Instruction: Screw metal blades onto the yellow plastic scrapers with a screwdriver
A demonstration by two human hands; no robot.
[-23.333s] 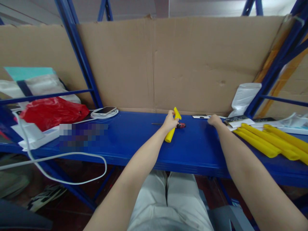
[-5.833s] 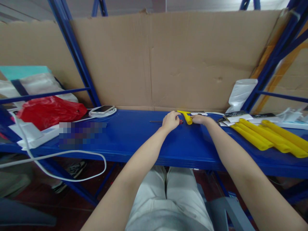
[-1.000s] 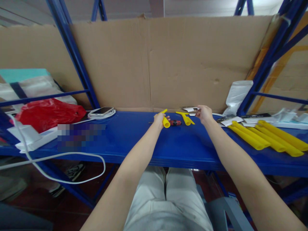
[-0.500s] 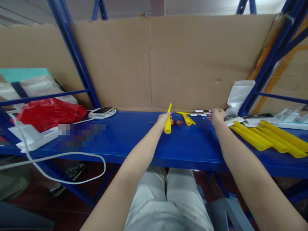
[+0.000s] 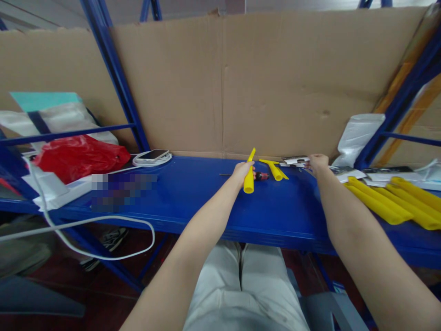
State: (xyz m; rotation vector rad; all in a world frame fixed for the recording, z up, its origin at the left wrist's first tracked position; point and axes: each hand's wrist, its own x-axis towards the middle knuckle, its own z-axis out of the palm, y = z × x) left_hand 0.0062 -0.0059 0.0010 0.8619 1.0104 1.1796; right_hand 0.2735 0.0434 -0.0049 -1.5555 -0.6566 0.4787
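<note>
Right fingers moved rightward — hold unclear; left fingers grip tube inside shelf edge.

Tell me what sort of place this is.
Probably a workshop or warehouse workstation: long yellow plastic-looking tubular pieces and a slim screwdriver with a red-and-black handle lie on a blue metal shelf.

Blue shelf with cardboard behind it
A red bag sits before a white bag, which has a dark stripe and a teal sheet on top. Near them lie a power strip and a phone on a coiled cord. A loose white cable loops in front of the shelf's edge. At right, a pouch stands tilted beside a blue post. Below, a shoe shows at left on the dark red floor, and part of a grey chair at lower right.
</note>
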